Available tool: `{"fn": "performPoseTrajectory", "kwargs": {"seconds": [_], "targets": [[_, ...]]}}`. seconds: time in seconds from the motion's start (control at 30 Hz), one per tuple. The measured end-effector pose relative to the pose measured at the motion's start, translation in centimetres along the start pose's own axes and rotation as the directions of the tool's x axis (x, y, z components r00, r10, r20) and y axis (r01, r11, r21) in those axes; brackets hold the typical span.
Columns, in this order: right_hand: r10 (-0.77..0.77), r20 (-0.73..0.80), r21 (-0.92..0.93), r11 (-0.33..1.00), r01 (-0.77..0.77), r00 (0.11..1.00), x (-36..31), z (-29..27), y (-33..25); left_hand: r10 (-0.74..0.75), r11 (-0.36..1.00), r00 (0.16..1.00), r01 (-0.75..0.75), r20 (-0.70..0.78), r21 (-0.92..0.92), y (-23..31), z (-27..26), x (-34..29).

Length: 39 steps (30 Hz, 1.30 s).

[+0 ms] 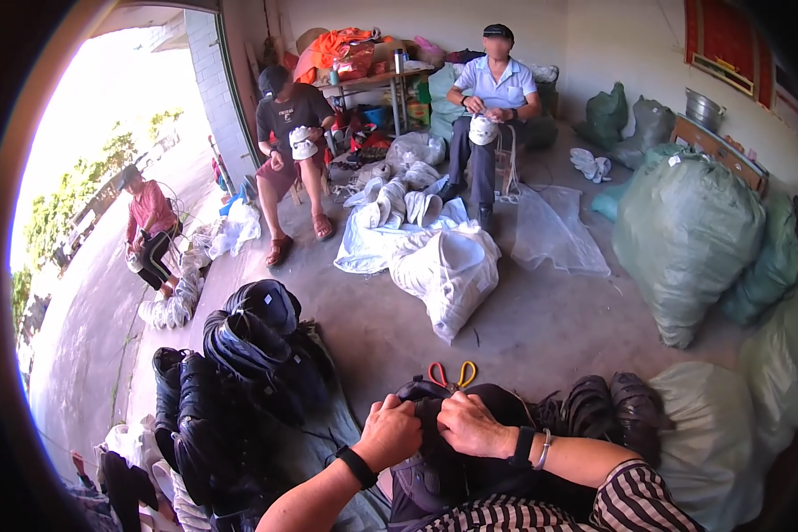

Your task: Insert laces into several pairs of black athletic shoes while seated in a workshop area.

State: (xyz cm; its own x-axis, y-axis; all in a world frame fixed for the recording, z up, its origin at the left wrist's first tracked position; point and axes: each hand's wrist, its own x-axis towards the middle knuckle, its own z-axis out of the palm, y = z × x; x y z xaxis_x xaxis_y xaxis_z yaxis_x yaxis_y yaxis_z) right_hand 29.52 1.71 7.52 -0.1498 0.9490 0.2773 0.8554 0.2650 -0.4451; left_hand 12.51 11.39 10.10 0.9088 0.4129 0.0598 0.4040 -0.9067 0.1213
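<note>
Both my hands are closed on a dark shoe upper (427,413) in front of my lap. My left hand (392,434) pinches its left side, with the fingers curled in. My right hand (472,427) grips the right side, close to the left one. Just beyond it, scissors (452,376) show one red and one yellow handle; their blades are hidden. Another dark upper (421,483) lies on my lap below my hands. Nested stacks of black shoe uppers (253,330) stand to my left, and more dark uppers (590,410) lie at my right.
A white sack (452,279) sits ahead on the floor near white uppers (390,202). Large green sacks (687,235) and a pale sack (705,434) fill the right. Two seated people (496,89) (293,120) handle white uppers; another person (146,208) sits outside at left.
</note>
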Motion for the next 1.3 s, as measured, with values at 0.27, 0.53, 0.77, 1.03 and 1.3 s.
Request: {"fn": "performPoseTrajectory", "kwargs": {"seconds": [0.27,0.53,0.77,1.03,1.3], "targets": [[-0.100,-0.065,-0.103,0.990,0.093,0.993,0.3,-0.4,-0.2,-0.022,0.994,1.000,0.021,-0.012,-0.110,-0.4,0.4,-0.2],[-0.076,-0.082,-0.071,0.995,0.071,0.994,-0.2,1.1,-0.5,-0.051,0.990,0.999,0.053,0.021,-0.131,0.0,0.3,-0.8],[-0.058,-0.088,0.051,0.997,0.063,0.994,0.1,-1.2,0.3,-0.043,0.982,0.999,0.046,0.020,-0.181,-0.5,-0.4,0.1],[0.007,-0.138,0.025,1.000,-0.003,0.990,0.1,1.1,-0.5,-0.036,0.981,0.999,0.039,0.023,-0.190,-0.7,0.1,-0.2],[0.006,-0.149,0.184,0.983,0.022,0.989,-0.6,1.0,0.2,-0.029,0.997,0.995,0.036,0.097,-0.072,1.6,-1.4,0.5]]}}
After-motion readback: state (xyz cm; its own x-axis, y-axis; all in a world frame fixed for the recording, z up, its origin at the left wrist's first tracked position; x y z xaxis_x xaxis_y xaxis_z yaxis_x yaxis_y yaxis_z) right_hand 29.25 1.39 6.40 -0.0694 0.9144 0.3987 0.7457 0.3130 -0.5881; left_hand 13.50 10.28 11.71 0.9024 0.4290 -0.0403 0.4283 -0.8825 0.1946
